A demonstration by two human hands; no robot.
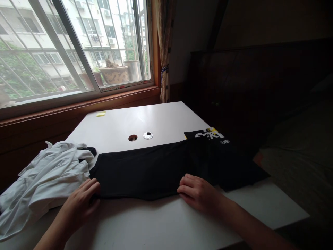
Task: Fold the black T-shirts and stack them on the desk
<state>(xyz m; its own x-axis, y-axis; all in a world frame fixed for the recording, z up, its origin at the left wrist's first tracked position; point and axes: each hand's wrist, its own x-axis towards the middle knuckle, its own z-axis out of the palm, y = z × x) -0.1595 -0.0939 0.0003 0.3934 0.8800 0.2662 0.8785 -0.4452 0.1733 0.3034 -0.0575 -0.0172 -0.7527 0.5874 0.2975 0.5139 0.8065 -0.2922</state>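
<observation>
A long black garment [145, 168] lies flat across the table, with white and yellow lettering at its far right end. Its exact kind is not plain. My left hand [84, 196] is closed at the near left corner of the cloth, fingertips on top and thumb low by the edge. Farther right, my right hand [196, 192] grips the near edge with bent fingers; its thumb is mostly hidden. Beside my left hand lies a crumpled heap of white clothing [54, 173], with bits of dark cloth showing under it.
The white table [166, 119] has a round cable hole [133, 138] and a silver round cover [148, 135] beyond the garment. A yellow slip [101, 113] lies near the far left edge. Behind are a barred window [78, 45] and a tied curtain [164, 52]; dark furniture stands right.
</observation>
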